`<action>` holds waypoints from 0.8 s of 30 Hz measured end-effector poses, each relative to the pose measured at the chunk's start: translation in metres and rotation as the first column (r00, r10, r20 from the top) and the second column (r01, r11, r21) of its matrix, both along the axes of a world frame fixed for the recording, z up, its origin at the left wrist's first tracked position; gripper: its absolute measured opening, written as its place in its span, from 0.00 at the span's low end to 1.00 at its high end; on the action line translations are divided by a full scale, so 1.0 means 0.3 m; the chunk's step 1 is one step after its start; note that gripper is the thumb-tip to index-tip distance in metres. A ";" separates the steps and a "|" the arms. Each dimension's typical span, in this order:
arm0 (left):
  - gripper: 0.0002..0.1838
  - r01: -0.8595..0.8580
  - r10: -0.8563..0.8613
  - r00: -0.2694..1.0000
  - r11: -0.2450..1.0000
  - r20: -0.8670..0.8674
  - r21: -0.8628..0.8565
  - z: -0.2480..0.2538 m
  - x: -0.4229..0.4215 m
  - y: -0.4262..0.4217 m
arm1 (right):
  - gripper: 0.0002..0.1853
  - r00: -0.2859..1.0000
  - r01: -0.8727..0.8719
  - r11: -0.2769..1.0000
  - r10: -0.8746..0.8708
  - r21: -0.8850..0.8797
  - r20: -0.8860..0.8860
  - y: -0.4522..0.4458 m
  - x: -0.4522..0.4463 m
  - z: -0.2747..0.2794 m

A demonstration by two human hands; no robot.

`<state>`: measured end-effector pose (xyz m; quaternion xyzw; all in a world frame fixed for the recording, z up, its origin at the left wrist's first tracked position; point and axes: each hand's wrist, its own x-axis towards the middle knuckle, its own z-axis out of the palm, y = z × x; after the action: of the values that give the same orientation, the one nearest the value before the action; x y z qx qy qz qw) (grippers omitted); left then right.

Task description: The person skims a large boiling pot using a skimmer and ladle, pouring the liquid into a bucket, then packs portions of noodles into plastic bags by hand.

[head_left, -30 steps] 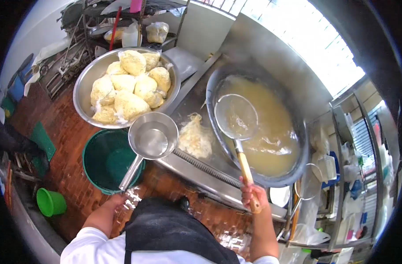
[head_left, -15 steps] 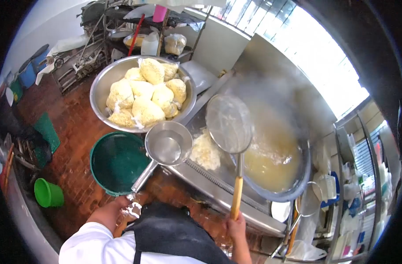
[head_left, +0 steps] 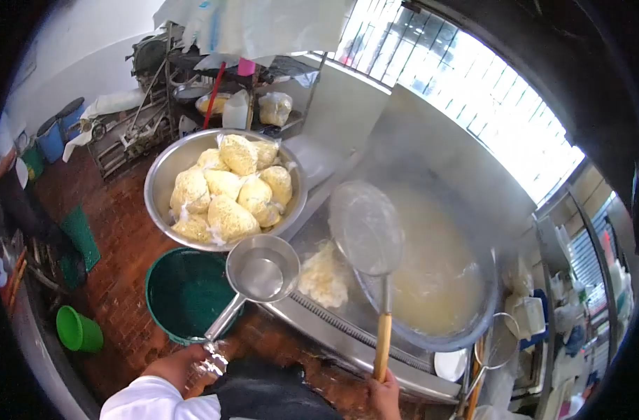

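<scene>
Both hands (head_left: 176,367) (head_left: 384,396) low around handles (head_left: 225,318) (head_left: 382,346)

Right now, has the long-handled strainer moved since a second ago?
Yes. Against the big pot, the strainer has shifted leftward in the view: it appeared mostly over the liquid, and now overlaps the pot's left rim.

1. Saucepan (head_left: 262,246): smooth, shiny metal, its handle too.
2. Strainer (head_left: 366,227): fine metal mesh; its handle (head_left: 383,343) is smooth, pale wood.
3. Bench (head_left: 333,336): metal, glossy at the front edge, ribbed strip just behind that edge.
4. Basin (head_left: 164,182): smooth, polished metal.
5. Bags (head_left: 233,218): thin, clear, creased plastic.
6. Tub (head_left: 172,269) and bucket (head_left: 79,330): smooth green plastic.
7. Floor (head_left: 123,280): rough, brick-like.
8. Apron (head_left: 277,392): matt black cloth.
</scene>
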<state>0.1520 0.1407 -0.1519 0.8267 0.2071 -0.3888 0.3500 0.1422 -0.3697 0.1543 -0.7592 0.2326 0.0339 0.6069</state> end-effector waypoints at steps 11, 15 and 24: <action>0.26 -0.102 0.101 0.982 0.995 -0.162 0.002 0.165 0.071 -0.162 | 0.11 0.862 0.494 0.830 -0.429 -0.258 0.271 -0.663 0.374 0.114; 0.23 -0.107 0.101 0.989 0.993 -0.104 -0.055 0.008 0.068 -0.156 | 0.13 0.875 0.430 0.646 -0.471 -0.631 0.113 -1.095 0.513 0.104; 0.18 -0.242 0.239 0.917 0.970 -0.318 0.031 0.196 -0.035 -0.269 | 0.09 0.910 0.043 0.961 -0.150 -0.272 -0.386 -1.336 0.699 -0.314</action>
<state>0.1415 0.0601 -0.0932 0.7195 0.3591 -0.4726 0.3606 0.3520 -0.7705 0.0601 -0.7954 0.3928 0.1288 0.4433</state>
